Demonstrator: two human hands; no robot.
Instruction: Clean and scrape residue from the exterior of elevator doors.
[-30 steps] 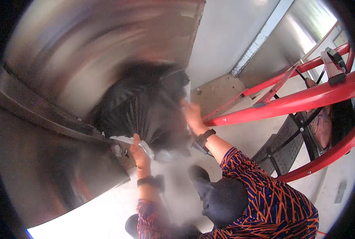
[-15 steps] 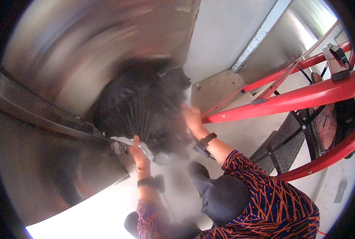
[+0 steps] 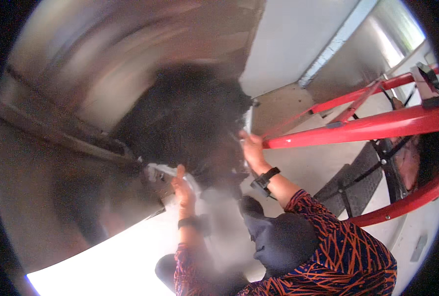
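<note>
At black bag's (image 3: 187, 118) edges, left hand (image 3: 182, 192), right hand (image 3: 254, 152) near red frame (image 3: 362, 132).

Wears navy shirt (image 3: 357, 246) — streaked all over with crisscrossing orange lines | has short sleeves (image 3: 303, 206) in same print | carries black right-wrist strap (image 3: 272, 172) with boxy dark module (image 3: 260, 185) — plus dark left-wrist strap (image 3: 186, 222), blurred | wears plain dark trousers (image 3: 288, 241)

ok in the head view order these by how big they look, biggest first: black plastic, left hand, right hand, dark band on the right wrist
1. Black plastic
2. Left hand and right hand: too alike to rank
3. Dark band on the right wrist
</note>
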